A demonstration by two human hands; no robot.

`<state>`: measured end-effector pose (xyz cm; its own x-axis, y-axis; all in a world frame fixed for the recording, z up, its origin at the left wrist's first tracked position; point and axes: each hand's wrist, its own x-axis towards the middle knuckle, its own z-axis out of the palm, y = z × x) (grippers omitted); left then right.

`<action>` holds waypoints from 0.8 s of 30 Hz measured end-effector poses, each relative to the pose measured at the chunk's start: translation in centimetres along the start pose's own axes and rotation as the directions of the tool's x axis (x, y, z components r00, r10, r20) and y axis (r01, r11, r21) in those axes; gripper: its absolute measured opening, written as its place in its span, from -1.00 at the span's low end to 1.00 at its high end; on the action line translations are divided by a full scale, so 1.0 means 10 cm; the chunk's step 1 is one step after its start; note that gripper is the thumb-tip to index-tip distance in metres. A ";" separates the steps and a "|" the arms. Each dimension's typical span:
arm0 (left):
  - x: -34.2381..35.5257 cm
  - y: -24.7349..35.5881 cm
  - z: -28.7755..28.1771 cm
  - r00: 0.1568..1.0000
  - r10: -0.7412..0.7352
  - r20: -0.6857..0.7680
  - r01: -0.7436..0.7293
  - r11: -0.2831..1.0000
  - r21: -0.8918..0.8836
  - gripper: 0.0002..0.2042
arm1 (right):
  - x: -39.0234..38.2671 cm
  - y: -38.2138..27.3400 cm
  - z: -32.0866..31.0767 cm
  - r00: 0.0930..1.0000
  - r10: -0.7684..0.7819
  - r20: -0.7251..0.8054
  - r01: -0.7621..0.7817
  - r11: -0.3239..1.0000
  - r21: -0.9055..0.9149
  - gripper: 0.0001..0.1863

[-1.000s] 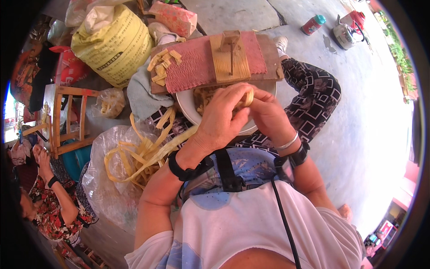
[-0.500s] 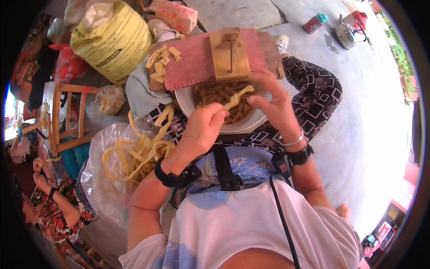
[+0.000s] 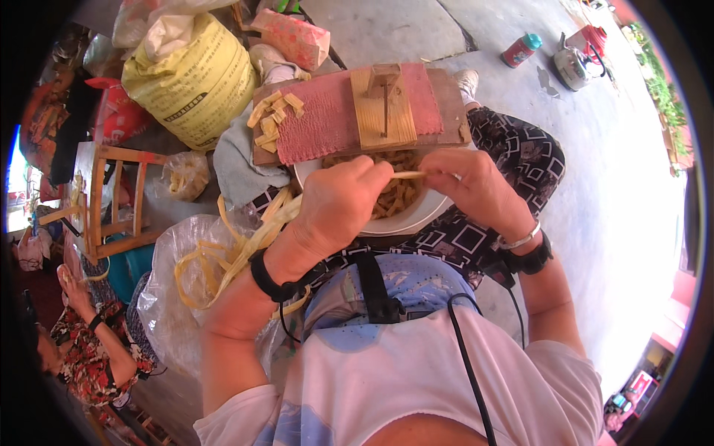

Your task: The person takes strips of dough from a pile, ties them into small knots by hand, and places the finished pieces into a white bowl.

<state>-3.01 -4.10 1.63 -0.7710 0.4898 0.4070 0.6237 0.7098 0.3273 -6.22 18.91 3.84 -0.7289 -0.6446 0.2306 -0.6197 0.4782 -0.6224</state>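
Over a white basin (image 3: 407, 224), a pale yellow flat strip (image 3: 407, 175) is stretched between my two hands. My left hand (image 3: 338, 204) is closed on one part of it, back of the hand up. My right hand (image 3: 476, 189) pinches it a short way to the right. Below them the basin holds many yellowish knotted pieces (image 3: 393, 202), partly hidden by my hands. Long loose strips (image 3: 249, 249) lie on a clear plastic bag (image 3: 167, 286) beside my left forearm, some passing behind my wrist.
Across the basin's far side lies a board with pink cloth (image 3: 316, 123), a wooden block (image 3: 383, 111) and short cut pieces (image 3: 269, 119). A yellow sack (image 3: 190, 85) and wooden chair (image 3: 119, 197) stand left. A bottle (image 3: 522, 50) and kettle (image 3: 576, 70) are far right. Another person (image 3: 100, 349) sits left.
The knotted strip between my hands is gone from view, and a straight strip is now held there. My right hand has closed from open fingers, and more strips lie by my left wrist.
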 end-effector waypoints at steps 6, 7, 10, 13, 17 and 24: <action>0.33 -0.44 0.27 0.841 -0.499 0.209 0.495 0.554 -0.669 -0.87 | 0.23 0.46 0.31 0.867 0.490 -0.093 -0.387 0.778 0.495 -0.89; 0.37 -0.52 0.32 0.843 -0.499 0.201 0.491 0.562 -0.666 -0.87 | 0.31 0.54 0.37 0.857 0.489 -0.162 -0.375 0.807 0.456 -0.89; 0.42 -0.77 0.64 0.818 -0.551 0.163 0.510 0.566 -0.647 -0.89 | 0.48 0.71 0.50 0.863 0.413 -0.293 -0.315 0.891 0.328 -0.86; 0.49 -0.77 0.80 0.820 -0.568 0.067 0.568 0.796 -0.207 -0.90 | 0.51 0.77 0.52 0.925 0.300 -0.231 -0.347 0.917 -0.199 -0.84; 0.20 -0.85 0.56 0.847 -0.528 -0.061 0.489 0.820 -0.298 -0.91 | 0.47 0.51 0.40 0.918 0.369 -0.144 -0.383 0.919 -0.087 -0.83; 0.21 0.06 0.55 0.912 -0.408 0.039 0.260 0.501 -0.826 -0.84 | 0.00 0.52 0.79 0.883 0.376 -0.281 -0.341 0.925 0.166 -0.85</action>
<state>-5.01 0.16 -2.03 -0.9628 0.1769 0.2043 0.2186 0.0649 0.9737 -7.11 16.69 -5.30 -0.9583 -0.2217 0.1804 -0.2768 0.5628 -0.7789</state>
